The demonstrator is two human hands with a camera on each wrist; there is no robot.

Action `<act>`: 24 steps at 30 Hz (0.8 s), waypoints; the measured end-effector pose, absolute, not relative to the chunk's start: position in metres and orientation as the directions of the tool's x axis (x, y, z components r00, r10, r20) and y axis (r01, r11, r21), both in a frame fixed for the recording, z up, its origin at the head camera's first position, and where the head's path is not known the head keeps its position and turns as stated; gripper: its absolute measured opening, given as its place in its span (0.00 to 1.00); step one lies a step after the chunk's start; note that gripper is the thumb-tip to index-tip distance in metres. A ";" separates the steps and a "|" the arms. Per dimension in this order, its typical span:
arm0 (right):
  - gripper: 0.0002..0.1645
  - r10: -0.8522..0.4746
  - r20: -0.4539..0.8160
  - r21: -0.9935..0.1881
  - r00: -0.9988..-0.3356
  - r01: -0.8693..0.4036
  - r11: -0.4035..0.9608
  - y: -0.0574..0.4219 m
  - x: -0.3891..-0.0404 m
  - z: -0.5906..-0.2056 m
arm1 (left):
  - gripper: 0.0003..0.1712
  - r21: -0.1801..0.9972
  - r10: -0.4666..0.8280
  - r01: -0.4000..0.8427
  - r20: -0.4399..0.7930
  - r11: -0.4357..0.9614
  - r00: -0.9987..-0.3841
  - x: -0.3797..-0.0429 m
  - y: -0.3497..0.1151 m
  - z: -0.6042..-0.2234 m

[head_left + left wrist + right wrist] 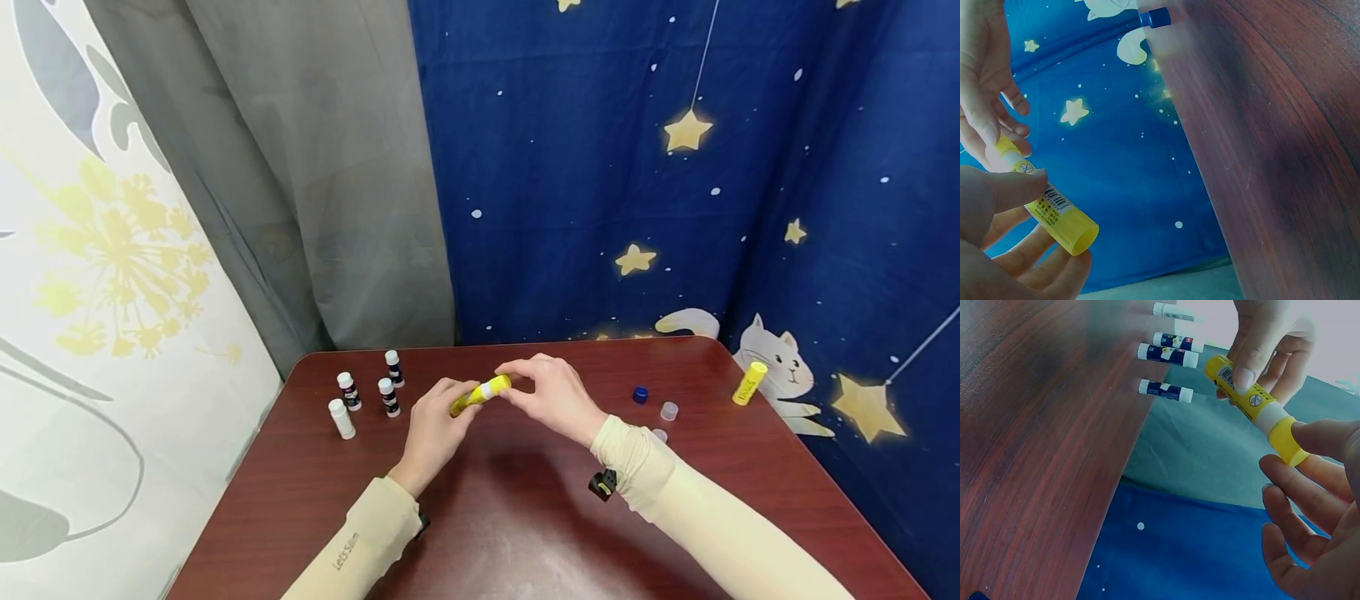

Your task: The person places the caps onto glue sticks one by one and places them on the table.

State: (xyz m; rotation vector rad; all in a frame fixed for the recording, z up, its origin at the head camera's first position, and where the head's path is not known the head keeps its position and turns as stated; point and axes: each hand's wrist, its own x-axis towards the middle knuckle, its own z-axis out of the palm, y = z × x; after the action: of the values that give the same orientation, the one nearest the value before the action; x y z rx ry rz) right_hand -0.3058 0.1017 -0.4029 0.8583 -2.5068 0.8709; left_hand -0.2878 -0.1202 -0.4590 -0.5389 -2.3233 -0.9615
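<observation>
A yellow glue stick (486,390) is held above the table, tilted, between both hands. My left hand (435,421) grips its labelled body (1063,220), with the thumb across the barcode side and the fingers beneath. At the other end, my right hand (553,398) pinches the yellow cap (1285,442) between thumb and index finger, its other fingers loosely bent. A white band (1270,417) shows between cap and body.
At the left stand a white stick (342,419) and three dark blue glue sticks (388,398) with white caps. A blue cap (640,395) and two translucent caps (669,411) lie right of my right hand. Another yellow glue stick (750,383) stands by the right table edge (795,446).
</observation>
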 end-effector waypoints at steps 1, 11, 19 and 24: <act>0.15 -0.428 0.495 -0.435 -0.756 -0.643 0.630 0.102 -0.306 -0.404 | 0.21 0.510 0.148 0.551 0.631 0.660 -0.762 -0.288 -0.120 -0.459; 0.14 -0.430 0.468 -0.453 -0.772 -0.628 0.633 0.101 -0.303 -0.412 | 0.19 0.523 0.157 0.545 0.612 0.655 -0.775 -0.281 -0.118 -0.461; 0.14 -0.432 0.480 -0.446 -0.763 -0.636 0.630 0.101 -0.302 -0.413 | 0.19 0.508 0.172 0.552 0.613 0.661 -0.771 -0.280 -0.116 -0.459; 0.14 -0.430 0.486 -0.441 -0.761 -0.638 0.632 0.102 -0.304 -0.412 | 0.19 0.503 0.173 0.561 0.624 0.657 -0.762 -0.281 -0.115 -0.457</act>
State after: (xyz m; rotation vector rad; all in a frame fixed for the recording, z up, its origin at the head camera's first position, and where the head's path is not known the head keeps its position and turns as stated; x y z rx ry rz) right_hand -0.3036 0.1016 -0.4120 0.8547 -2.5202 0.8699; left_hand -0.2812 -0.1148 -0.4567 -0.5688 -2.3372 -0.9577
